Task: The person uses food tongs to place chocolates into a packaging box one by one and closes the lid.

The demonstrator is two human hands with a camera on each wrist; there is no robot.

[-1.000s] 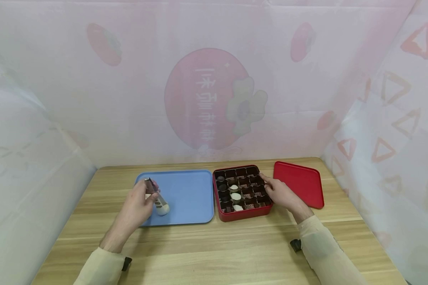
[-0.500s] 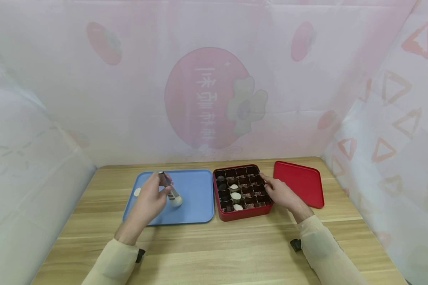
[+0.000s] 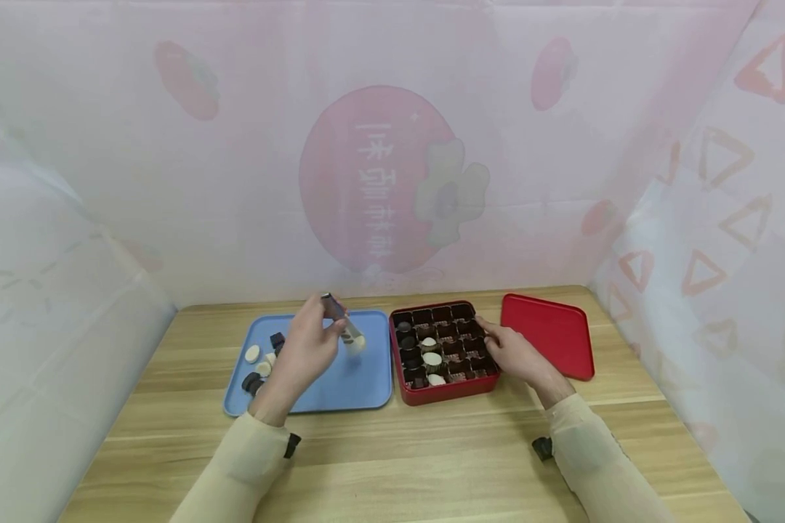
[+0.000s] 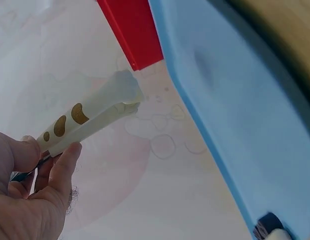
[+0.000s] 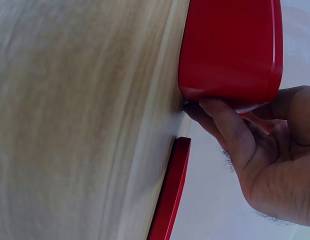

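Note:
My left hand (image 3: 307,345) pinches a pair of small tongs (image 4: 75,117), white with gold-brown spots, near its top end. Between the tong tips shows a cream-coloured piece (image 4: 127,107), partly covered by them; it looks like a white chocolate. The tongs slant down over the right half of the blue tray (image 3: 340,396). At the right side of the red box (image 3: 448,394) my right hand (image 3: 517,356) rests extended fingers against the outer wall and rim. Inside, a dark divided insert holds dark chocolates in its left column and several white ones (image 3: 432,359) beside them.
Dark chocolates (image 3: 251,382) and white chocolates (image 3: 252,354) lie on the tray's left part, some hidden behind the left hand. The red lid (image 3: 549,334) lies right of the box, close to the right forearm. A printed white sheet (image 3: 235,181) encloses the wooden table (image 3: 392,465).
My left hand has carried the tongs and cream piece rightward and away from me across the tray, uncovering chocolates at its left. The right hand stays at the box.

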